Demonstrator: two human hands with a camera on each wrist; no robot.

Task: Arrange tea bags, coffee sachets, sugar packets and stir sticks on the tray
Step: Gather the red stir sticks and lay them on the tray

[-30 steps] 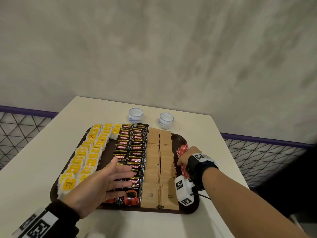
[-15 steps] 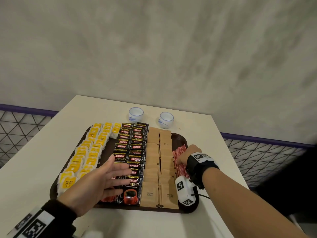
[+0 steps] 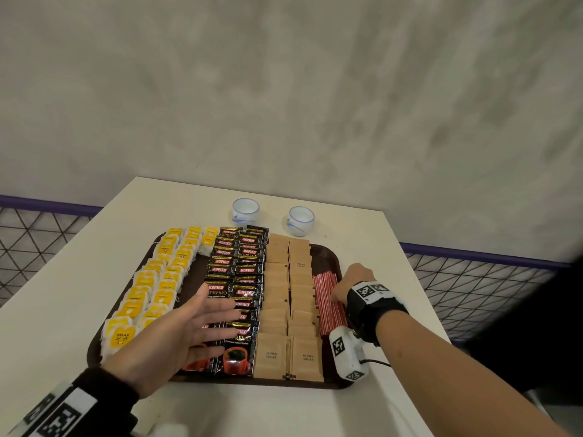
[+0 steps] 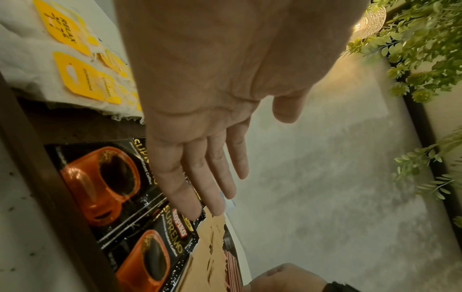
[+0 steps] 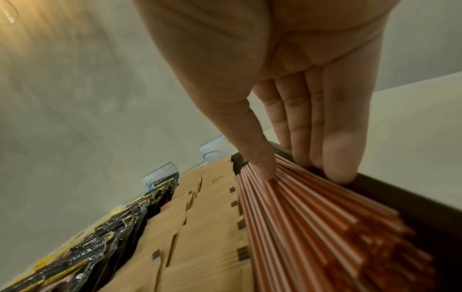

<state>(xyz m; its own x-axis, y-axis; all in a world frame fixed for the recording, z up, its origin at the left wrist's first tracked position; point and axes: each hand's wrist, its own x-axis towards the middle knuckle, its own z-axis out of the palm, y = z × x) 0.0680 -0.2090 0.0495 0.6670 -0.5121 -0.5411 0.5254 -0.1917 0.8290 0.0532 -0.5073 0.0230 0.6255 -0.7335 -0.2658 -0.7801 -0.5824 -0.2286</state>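
Note:
A dark brown tray holds rows of yellow-tagged tea bags, black coffee sachets, brown sugar packets and a bundle of red stir sticks along its right side. My left hand hovers flat and open over the near coffee sachets, holding nothing. My right hand lies on the stir sticks. Its thumb tip presses on top of them and its straight fingers stand between the bundle and the tray rim.
Two small white cups stand on the white table just behind the tray. A grey wall rises behind the table. Wire mesh railings flank it on both sides.
The right hand has laid the stir sticks flat along the tray's right side and straightened its fingers on them. The left hand has drawn back a little above the coffee sachets.

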